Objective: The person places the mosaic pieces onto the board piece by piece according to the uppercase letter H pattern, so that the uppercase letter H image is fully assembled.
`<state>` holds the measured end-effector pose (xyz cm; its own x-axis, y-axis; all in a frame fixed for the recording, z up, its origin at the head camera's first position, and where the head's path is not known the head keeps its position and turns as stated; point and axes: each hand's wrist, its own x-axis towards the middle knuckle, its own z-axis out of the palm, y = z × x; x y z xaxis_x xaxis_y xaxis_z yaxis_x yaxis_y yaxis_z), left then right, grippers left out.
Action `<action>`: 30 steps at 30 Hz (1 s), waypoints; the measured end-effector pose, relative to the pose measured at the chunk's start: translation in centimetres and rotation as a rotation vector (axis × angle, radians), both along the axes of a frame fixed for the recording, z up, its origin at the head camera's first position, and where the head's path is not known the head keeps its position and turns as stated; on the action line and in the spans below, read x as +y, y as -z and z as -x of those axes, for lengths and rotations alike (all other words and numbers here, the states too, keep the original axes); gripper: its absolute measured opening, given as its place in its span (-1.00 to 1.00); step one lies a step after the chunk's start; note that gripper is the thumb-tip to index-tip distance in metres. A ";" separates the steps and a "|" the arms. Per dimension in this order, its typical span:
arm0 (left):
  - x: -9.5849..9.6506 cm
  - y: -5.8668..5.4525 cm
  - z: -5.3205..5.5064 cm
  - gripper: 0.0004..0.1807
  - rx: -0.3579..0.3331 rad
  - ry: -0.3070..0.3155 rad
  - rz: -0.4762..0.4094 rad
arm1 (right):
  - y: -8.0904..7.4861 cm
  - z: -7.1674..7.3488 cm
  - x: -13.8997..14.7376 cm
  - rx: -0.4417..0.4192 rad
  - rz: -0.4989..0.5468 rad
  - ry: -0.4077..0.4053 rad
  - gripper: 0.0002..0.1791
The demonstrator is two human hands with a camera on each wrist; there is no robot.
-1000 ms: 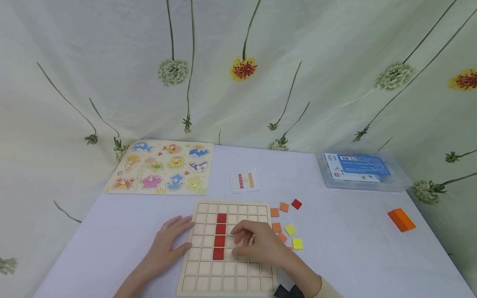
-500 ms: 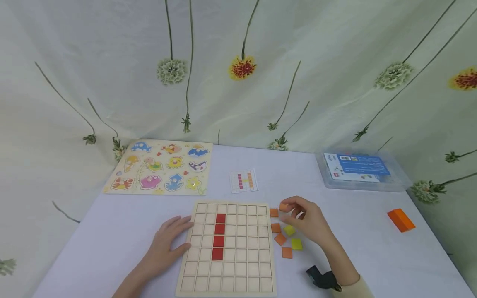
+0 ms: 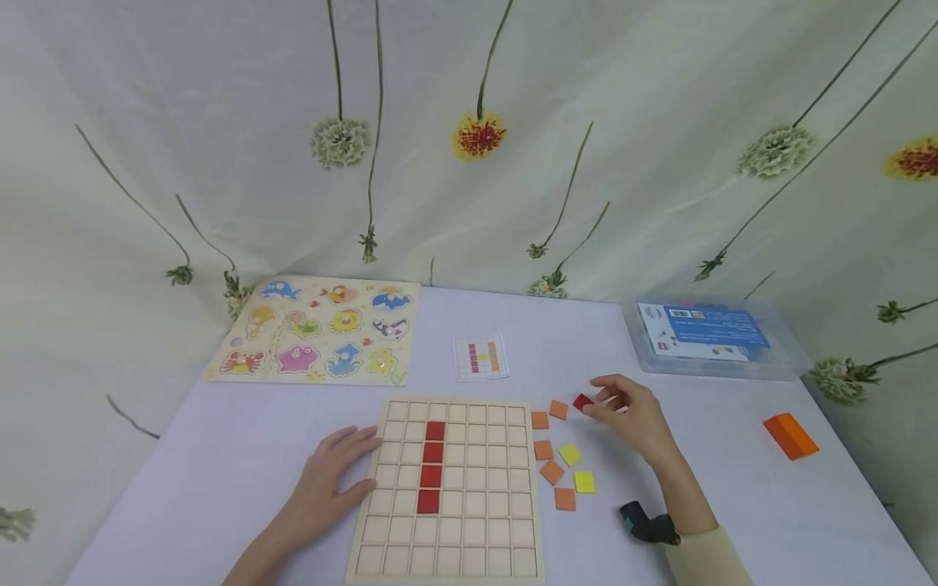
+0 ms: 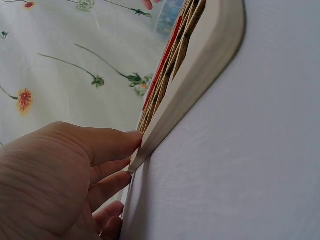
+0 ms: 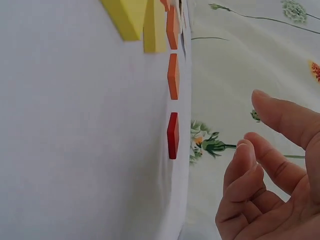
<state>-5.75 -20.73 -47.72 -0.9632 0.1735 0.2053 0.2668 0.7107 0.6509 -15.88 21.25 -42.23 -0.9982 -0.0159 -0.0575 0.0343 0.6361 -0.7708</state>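
My left hand (image 3: pixel 333 472) lies at the left edge of a wooden grid board (image 3: pixel 475 505), thumb and fingertips touching its side (image 4: pixel 175 112). A column of several red square tiles (image 3: pixel 431 476) fills cells in the board. To the right of the board, my right hand (image 3: pixel 636 419) hovers beside a loose red tile (image 3: pixel 581 402), thumb and fingers spread. In the right wrist view nothing sits between its fingers, and the red tile (image 5: pixel 173 136) stands apart from them. Several orange tiles (image 3: pixel 565 499) and two yellow tiles (image 3: pixel 584 483) lie between this hand and the board.
Behind the board lies a small pattern card (image 3: pixel 480 356). A sea-animal puzzle board (image 3: pixel 366 342) is at the back left. A clear plastic box (image 3: pixel 718 366) stands at the back right, with an orange block (image 3: pixel 791 436) nearer. A flowered cloth (image 3: pixel 469 212) hangs behind.
My right hand has left the board, passed over an orange tile and moved right to the loose red tile. My left hand has stayed at the board's edge.
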 end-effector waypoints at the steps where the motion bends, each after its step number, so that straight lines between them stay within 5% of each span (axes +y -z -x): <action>1: 0.0 0.0 0.0 -0.43 0.000 0.000 -0.001 | 0.1 0.1 0.1 -0.008 0.000 0.007 -0.55; 30: 0.0 0.1 -0.1 -0.44 0.026 -0.006 0.002 | 3.7 1.5 1.1 -0.025 -0.050 -0.009 -0.53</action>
